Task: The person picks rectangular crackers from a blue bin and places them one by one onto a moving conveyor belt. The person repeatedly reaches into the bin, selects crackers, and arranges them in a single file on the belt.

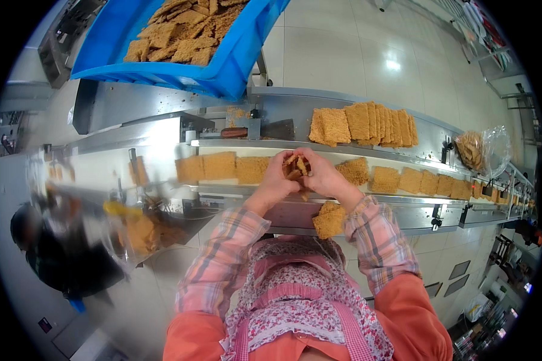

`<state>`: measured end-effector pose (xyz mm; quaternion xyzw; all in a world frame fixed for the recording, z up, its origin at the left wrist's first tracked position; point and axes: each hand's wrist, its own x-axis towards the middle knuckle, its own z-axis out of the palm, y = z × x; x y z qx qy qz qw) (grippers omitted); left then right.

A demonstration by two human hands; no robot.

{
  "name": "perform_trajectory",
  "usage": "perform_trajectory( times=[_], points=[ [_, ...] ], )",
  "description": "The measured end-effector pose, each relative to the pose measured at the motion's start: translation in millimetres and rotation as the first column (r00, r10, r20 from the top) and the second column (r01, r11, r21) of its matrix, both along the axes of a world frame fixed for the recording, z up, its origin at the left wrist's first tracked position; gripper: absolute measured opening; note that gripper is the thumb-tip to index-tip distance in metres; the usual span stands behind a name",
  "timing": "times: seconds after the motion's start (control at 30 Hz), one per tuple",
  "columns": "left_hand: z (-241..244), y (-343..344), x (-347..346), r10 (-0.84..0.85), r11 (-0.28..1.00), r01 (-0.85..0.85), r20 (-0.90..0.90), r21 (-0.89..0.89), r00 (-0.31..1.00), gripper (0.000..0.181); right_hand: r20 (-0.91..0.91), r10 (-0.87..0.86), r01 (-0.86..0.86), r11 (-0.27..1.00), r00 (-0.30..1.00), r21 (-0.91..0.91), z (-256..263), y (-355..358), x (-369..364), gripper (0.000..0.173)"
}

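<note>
Over the conveyor belt (248, 152), my left hand (274, 178) and my right hand (326, 176) are close together. Between them they grip broken pieces of golden-brown cracker (301, 165), partly hidden by my fingers. Right of my right hand, a square cracker (353, 171) lies askew on the belt. Beyond it runs a row of flat square crackers (385, 179); more crackers (219, 165) lie in line to the left. A leaning row of crackers (366, 122) rests on the far metal ledge. A few crackers (329, 220) sit on the near ledge, below my right wrist.
A blue plastic crate (221, 83) of loose crackers stands at the upper left. On the far ledge is a brown handle (234, 132). A clear plastic bag (497, 146) with crackers lies at the right. Another person (67, 257) is at the left, blurred.
</note>
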<state>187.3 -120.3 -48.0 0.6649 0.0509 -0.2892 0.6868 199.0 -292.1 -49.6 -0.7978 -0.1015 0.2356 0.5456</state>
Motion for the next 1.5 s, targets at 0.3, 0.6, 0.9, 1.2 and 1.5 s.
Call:
perform_trajectory(
  times=[0.3, 0.6, 0.9, 1.2, 1.5],
  points=[
    [12.9, -10.9, 3.1, 0.003, 0.504, -0.348, -0.401, -0.791, 0.916, 0.048, 0.029, -0.151, 0.146, 0.981, 0.988, 0.131, 100.9, -13.2, -7.6, 0.041],
    [26.3, 19.7, -28.1, 0.094, 0.511, -0.492, -0.523, -0.705, 0.847, 0.036, 0.256, -0.061, 0.214, 0.748, 0.965, -0.628, 42.4, -69.6, -99.6, 0.023],
    [16.9, 55.1, -102.2, 0.128, 0.479, -0.608, -0.634, -0.633, 0.762, 0.037, 0.480, 0.158, 0.280, 0.641, 0.863, -0.714, 19.7, -19.3, -104.4, 0.024],
    [12.1, 86.4, -104.1, 0.214, 0.466, -0.655, -0.643, -0.595, 0.736, 0.036, 0.614, -0.047, 0.461, 0.706, 0.788, -0.538, 32.1, 42.3, -30.5, 0.024],
    [12.5, 109.6, -129.9, 0.205, 0.444, -0.665, -0.655, -0.600, 0.727, 0.036, 0.178, -0.507, 0.535, 0.824, 0.843, -0.186, -7.0, 62.9, -10.8, 0.016]
  ],
)
